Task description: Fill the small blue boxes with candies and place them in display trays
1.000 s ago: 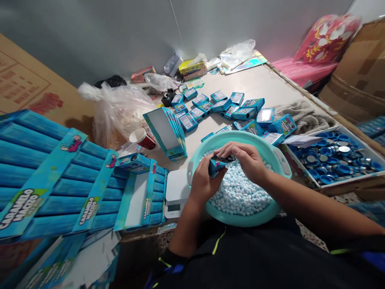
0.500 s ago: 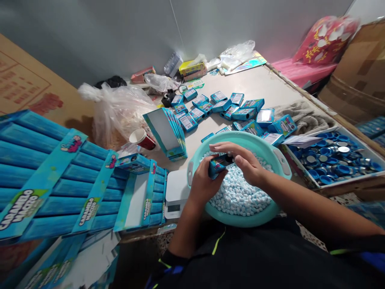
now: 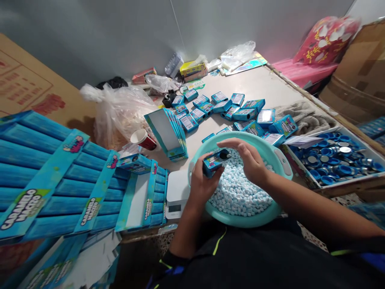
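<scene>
My left hand (image 3: pixel 204 178) grips a small blue candy box (image 3: pixel 214 160), tilted so that the round dark hole in its end faces right. A white candy or two shows at that hole. My right hand (image 3: pixel 248 158) is just right of the box, fingers stretched out and slightly cupped, with nothing visible in them. Both hands are above a turquoise basin (image 3: pixel 240 222) holding a heap of small white and pale blue candies (image 3: pixel 243 192).
Blue candy boxes (image 3: pixel 252 128) lie scattered behind the basin. A white tray of blue caps (image 3: pixel 331 156) stands right. On the left are a white scale (image 3: pixel 177 188), a paper cup (image 3: pixel 142 138), folded display cartons (image 3: pixel 170 136) and filled display trays (image 3: pixel 57 172).
My right hand has drawn away from the end of the candy box, uncovering its hole. My left hand has tilted the box and shifted it slightly left.
</scene>
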Motion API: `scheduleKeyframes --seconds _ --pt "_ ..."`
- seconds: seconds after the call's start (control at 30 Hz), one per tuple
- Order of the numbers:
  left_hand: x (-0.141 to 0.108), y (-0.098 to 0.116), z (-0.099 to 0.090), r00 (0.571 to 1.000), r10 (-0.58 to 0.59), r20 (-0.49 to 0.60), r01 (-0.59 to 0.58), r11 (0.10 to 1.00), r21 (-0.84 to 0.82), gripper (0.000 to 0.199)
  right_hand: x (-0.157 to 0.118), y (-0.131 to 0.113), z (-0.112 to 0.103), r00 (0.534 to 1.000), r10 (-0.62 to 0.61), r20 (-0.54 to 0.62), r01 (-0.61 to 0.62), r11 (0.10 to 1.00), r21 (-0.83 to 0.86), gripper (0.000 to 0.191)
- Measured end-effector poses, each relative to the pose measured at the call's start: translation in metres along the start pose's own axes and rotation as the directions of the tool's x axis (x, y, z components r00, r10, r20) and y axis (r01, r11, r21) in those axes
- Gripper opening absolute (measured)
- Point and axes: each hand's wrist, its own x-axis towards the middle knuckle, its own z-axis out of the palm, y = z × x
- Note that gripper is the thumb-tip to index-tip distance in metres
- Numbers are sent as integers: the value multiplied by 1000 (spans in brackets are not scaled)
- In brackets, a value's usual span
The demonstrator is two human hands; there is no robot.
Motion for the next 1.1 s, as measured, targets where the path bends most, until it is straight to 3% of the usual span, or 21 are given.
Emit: scheduleKeyframes --seconds 0.07,0.13,0.27,0.37,0.5,0.57,0.63,0.7,0.77,0.83,0.9,1.0,1.1 --pt "0 -2 0 998 -42 -50 41 999 -20 50 4 5 0 994 91 -65 -92 996 -17 30" --pt "0 -4 0 997 -50 -63 47 998 -44 50 6 11 -1 981 190 -47 -191 981 -16 23" --pt "0 -2 -1 1000 -20 -6 20 998 -51 49 7 16 1 945 321 54 -318 946 -58 24" --pt "-1 1 -1 1000 -25 9 26 998 -61 48 7 14 1 934 355 51 -351 934 -72 30" --pt "0 3 0 989 -108 -101 93 985 -143 50 11 15 -3 908 416 37 -405 899 -168 38" --pt "2 2 1 968 -158 -193 119 973 -196 51 11 16 -4 890 445 98 -380 844 -379 38" --pt "4 1 1 942 -203 -267 137 959 -247 53 6 15 -3 817 548 180 -303 674 -674 40" --pt "6 -1 2 920 -236 -312 147 948 -283 53 -1 12 0 659 715 233 -185 454 -872 50" --pt "7 -2 2 912 -239 -334 141 946 -292 52 -8 8 4 498 821 279 -51 349 -936 74" --pt "7 0 2 913 -227 -340 133 952 -276 52 -12 5 7 416 833 364 67 371 -926 98" --pt "7 2 1 921 -228 -316 143 952 -270 52 -15 5 7 390 803 451 135 435 -890 111" --pt "7 5 3 938 -251 -237 176 938 -297 50 -14 11 7 378 749 545 174 520 -836 111" --pt "7 4 5 950 -261 -169 196 925 -325 50 -10 17 8 311 741 596 129 588 -799 105"
